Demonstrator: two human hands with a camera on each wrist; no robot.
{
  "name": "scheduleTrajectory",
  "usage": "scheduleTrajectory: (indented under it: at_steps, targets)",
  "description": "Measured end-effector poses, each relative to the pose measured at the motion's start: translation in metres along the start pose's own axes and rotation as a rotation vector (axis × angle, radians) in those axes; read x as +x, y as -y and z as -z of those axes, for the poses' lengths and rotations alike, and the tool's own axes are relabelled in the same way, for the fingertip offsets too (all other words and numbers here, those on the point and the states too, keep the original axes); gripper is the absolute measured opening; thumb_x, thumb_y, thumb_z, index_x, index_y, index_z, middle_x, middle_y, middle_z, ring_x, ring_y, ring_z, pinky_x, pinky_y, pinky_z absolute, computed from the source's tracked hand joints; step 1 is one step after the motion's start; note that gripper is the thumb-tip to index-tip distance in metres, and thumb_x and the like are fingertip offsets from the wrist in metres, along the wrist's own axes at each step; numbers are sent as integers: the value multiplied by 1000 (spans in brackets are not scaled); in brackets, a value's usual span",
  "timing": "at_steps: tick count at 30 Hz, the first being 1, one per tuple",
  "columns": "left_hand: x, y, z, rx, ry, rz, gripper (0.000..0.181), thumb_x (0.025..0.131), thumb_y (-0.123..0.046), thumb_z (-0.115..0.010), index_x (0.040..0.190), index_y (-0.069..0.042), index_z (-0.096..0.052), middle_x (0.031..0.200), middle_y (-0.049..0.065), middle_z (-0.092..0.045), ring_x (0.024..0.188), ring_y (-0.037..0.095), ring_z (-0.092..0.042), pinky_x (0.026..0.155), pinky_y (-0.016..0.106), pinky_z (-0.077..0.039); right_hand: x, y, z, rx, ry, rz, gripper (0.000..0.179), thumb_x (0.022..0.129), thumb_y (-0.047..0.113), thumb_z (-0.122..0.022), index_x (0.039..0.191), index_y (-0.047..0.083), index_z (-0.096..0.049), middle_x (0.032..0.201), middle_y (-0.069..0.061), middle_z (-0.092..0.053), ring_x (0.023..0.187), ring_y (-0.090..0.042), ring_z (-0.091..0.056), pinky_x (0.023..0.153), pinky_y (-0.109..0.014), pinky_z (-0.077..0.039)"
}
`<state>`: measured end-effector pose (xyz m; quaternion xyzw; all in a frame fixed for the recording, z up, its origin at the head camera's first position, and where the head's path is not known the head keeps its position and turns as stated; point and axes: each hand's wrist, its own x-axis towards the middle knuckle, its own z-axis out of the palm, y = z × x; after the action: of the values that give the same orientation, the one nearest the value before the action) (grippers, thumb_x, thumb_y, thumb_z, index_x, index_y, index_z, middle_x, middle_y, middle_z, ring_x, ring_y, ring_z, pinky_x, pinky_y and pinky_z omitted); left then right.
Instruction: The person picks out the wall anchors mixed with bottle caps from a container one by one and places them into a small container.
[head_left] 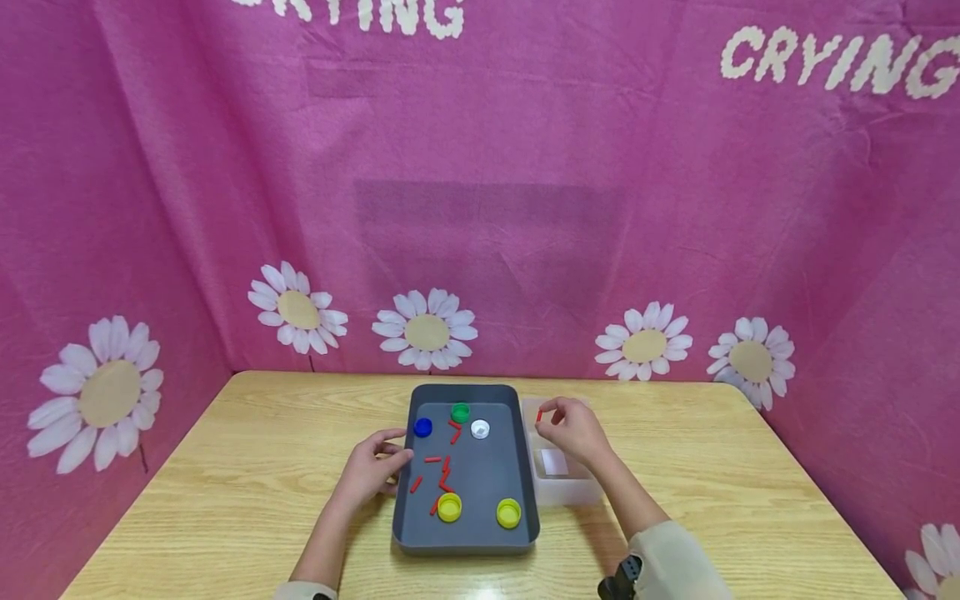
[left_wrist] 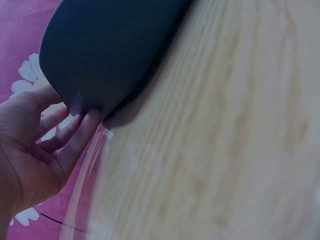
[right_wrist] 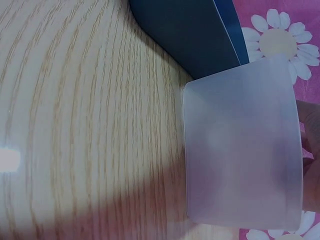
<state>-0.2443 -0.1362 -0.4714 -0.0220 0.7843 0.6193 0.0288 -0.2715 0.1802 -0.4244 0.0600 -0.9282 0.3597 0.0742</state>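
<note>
My left hand [head_left: 371,468] grips the left wall of a dark grey tray [head_left: 487,471], thumb at the rim and fingers against the outside. In the left wrist view its fingertips touch the outer wall near the bottom corner. Between thumb and forefinger, my right hand [head_left: 576,432] pinches a short red stick [head_left: 539,415], upright above a translucent plastic box [head_left: 567,493]. In the right wrist view the box wall hides part of that hand. Several red sticks [head_left: 432,459] lie scattered over the tray's left half.
Inside the tray sit a blue cap [head_left: 423,427], a green cap [head_left: 461,412], a white cap [head_left: 480,429] and two yellow caps [head_left: 508,513]. A pale square piece [head_left: 554,462] shows in the box, which stands against the tray's right side. Behind the wooden table [head_left: 300,417] hangs a pink curtain [head_left: 487,242].
</note>
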Motion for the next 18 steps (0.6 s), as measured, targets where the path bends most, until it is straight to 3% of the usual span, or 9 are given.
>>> scheduleTrajectory:
  at_steps: [10,18]
  targets:
    - [-4,-1,3,-1,45,-72,46,85,-18,-67,125,1,-53,100,20,-61,66,16,-62,51,34,-57,1,-1,-2,16,26,-24,26,77,13,-68,100,2,-66,83,-11,-58,73,-18,-51,59,-26,-42]
    - [-1,-1,0,-12,10,-4,43,86,-12,-65,127,-2,-54,105,19,-61,67,17,-61,52,35,-57,2,-1,-4,11,13,-8,26,75,12,-68,99,2,-67,84,-12,-60,75,-20,-53,62,-27,-43]
